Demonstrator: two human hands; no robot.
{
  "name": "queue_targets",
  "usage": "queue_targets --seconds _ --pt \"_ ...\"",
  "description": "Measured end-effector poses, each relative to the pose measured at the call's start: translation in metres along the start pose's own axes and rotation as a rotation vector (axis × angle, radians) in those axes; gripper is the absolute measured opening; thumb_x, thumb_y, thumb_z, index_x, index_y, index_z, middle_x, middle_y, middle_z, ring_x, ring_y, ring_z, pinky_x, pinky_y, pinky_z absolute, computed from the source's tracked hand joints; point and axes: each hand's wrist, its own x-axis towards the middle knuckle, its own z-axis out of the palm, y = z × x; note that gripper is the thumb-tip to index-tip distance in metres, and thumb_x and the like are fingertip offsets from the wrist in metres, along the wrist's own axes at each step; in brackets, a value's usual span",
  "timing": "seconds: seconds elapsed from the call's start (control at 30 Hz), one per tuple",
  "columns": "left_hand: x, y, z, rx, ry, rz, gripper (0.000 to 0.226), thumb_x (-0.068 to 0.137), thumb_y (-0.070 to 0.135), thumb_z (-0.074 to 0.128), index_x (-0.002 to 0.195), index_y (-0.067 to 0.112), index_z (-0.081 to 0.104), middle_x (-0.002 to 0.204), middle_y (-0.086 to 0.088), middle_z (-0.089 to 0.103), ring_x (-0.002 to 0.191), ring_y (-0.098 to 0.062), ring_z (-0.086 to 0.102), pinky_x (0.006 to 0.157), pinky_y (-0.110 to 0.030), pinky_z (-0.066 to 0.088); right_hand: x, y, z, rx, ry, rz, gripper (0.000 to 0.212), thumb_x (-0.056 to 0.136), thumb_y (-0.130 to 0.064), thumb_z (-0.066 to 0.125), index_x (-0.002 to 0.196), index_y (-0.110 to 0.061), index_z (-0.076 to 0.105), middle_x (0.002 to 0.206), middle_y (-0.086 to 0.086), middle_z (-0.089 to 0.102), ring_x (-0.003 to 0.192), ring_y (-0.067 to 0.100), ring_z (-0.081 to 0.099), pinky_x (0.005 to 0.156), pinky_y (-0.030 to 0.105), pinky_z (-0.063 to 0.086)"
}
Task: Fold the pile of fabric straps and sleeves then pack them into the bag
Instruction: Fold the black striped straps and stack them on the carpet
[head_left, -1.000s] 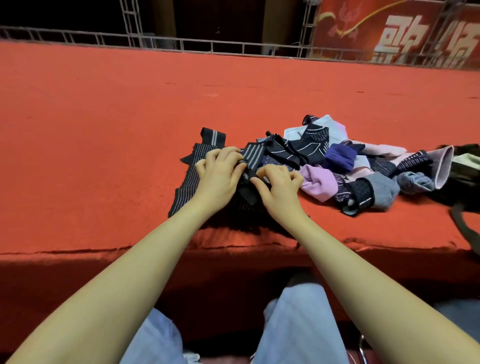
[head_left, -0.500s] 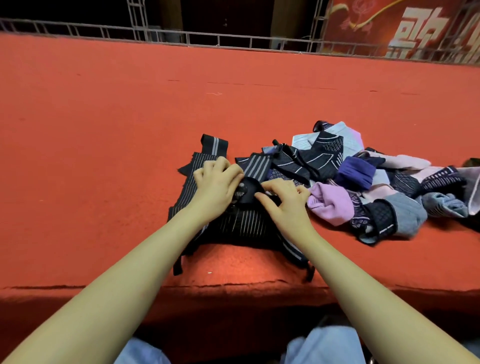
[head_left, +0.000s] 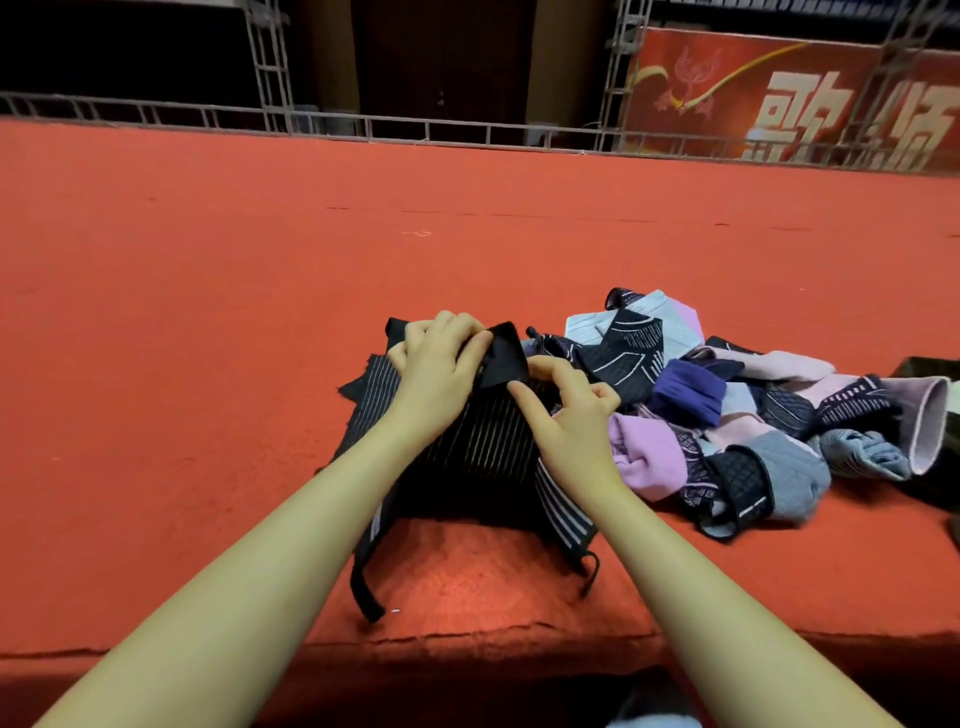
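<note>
- The black flap (head_left: 503, 354) now stands lifted off the striped strap (head_left: 483, 447).
- Left hand (head_left: 436, 364) and right hand (head_left: 566, 410) pinch it; folding is underway.
- The pile (head_left: 727, 410) waits unfolded.

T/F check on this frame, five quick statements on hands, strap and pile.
1. Both hands are on the black striped strap. True: the left hand grips its folded black flap and the right hand pinches the fabric beside it.
2. The pile of sleeves lies to the left of the hands. False: it lies to their right.
3. The surface is a red carpet. True.
4. The right hand holds a purple sleeve. False: the purple sleeve lies untouched in the pile.
5. A tail of the strap trails toward the near edge of the carpet. True.
</note>
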Motion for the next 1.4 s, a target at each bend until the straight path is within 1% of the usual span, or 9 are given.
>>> queue_targets --seconds 0.27,0.53,0.63,0.8,1.0,1.1,1.2,1.3,1.4 --pt "-0.001 -0.003 0.005 0.036 0.106 -0.145 0.025 0.101 0.032 0.04 0.087 0.018 0.056 0.091 0.003 0.057 0.102 -0.016 0.032 0.072 -0.027 0.01 -0.007 0.008 0.001 -0.119 0.02 -0.146 0.016 0.086 -0.032 0.054 0.083 -0.023 0.067 0.082 -0.013 0.065 0.08 0.001 0.05 0.075 0.026 0.015" --pt "0.02 -0.002 -0.006 0.104 0.171 -0.243 0.028 0.103 0.032 0.035 0.087 0.016 0.052 0.089 0.005 0.047 0.098 -0.019 0.03 0.073 -0.032 0.012 -0.018 0.018 -0.014 -0.219 0.004 -0.234 0.017 0.086 -0.032 0.051 0.081 -0.024 0.066 0.076 -0.013 0.061 0.078 0.008 0.048 0.076 0.026 0.015" --pt "0.026 0.001 -0.01 0.129 0.036 -0.125 0.024 0.101 0.036 0.042 0.092 0.022 0.059 0.096 0.007 0.046 0.1 -0.015 0.027 0.075 -0.029 0.01 -0.017 0.017 -0.014 -0.268 0.013 -0.142 0.028 0.084 -0.045 0.049 0.091 -0.026 0.067 0.086 -0.013 0.062 0.086 0.008 0.045 0.073 0.026 0.011" --pt "0.026 0.016 -0.006 0.014 0.01 -0.046 0.019 0.097 0.038 0.05 0.088 0.028 0.064 0.098 0.007 0.043 0.103 -0.013 0.029 0.087 -0.029 0.016 0.008 -0.003 0.001 -0.238 0.0 0.017 0.07 0.075 -0.068 0.043 0.125 -0.02 0.057 0.115 -0.005 0.059 0.109 0.016 0.046 0.087 0.028 0.015" --pt "0.042 0.033 -0.008 -0.088 -0.004 0.002 0.016 0.098 0.037 0.049 0.09 0.033 0.063 0.097 0.012 0.044 0.103 -0.011 0.035 0.079 -0.027 0.016 0.034 -0.013 0.002 -0.089 0.214 -0.012 0.027 0.088 -0.044 0.045 0.075 -0.023 0.058 0.077 -0.014 0.054 0.082 0.011 0.047 0.074 0.031 0.015" --pt "0.048 0.033 0.001 -0.029 -0.079 0.042 0.019 0.1 0.036 0.042 0.108 0.034 0.059 0.106 0.013 0.052 0.108 -0.012 0.038 0.073 -0.026 0.013 0.048 -0.003 -0.008 -0.071 0.318 0.098 0.018 0.091 -0.036 0.045 0.076 -0.026 0.049 0.074 -0.01 0.05 0.078 0.014 0.045 0.076 0.031 0.016" --pt "0.048 0.023 0.022 0.113 -0.248 0.016 0.03 0.1 0.041 0.04 0.123 0.031 0.055 0.118 0.007 0.057 0.117 -0.018 0.038 0.083 -0.027 0.014 0.062 0.017 -0.026 -0.1 0.376 0.162 0.015 0.093 -0.031 0.043 0.08 -0.024 0.045 0.07 -0.007 0.046 0.074 0.017 0.041 0.077 0.03 0.016" --pt "0.037 0.012 0.049 0.178 -0.339 0.057 0.03 0.095 0.047 0.047 0.119 0.032 0.057 0.117 0.006 0.056 0.117 -0.018 0.039 0.086 -0.028 0.016 0.072 0.04 -0.042 -0.168 0.417 0.188 0.022 0.093 -0.03 0.04 0.084 -0.015 0.054 0.071 -0.005 0.048 0.072 0.019 0.04 0.075 0.03 0.015" --pt "0.03 0.008 0.074 0.166 -0.237 0.14 0.021 0.093 0.041 0.056 0.102 0.027 0.069 0.109 0.007 0.059 0.109 -0.017 0.044 0.077 -0.026 0.014 0.075 0.062 -0.056 -0.229 0.441 0.19 0.024 0.093 -0.026 0.043 0.087 -0.011 0.06 0.075 -0.001 0.057 0.073 0.016 0.039 0.076 0.032 0.016"
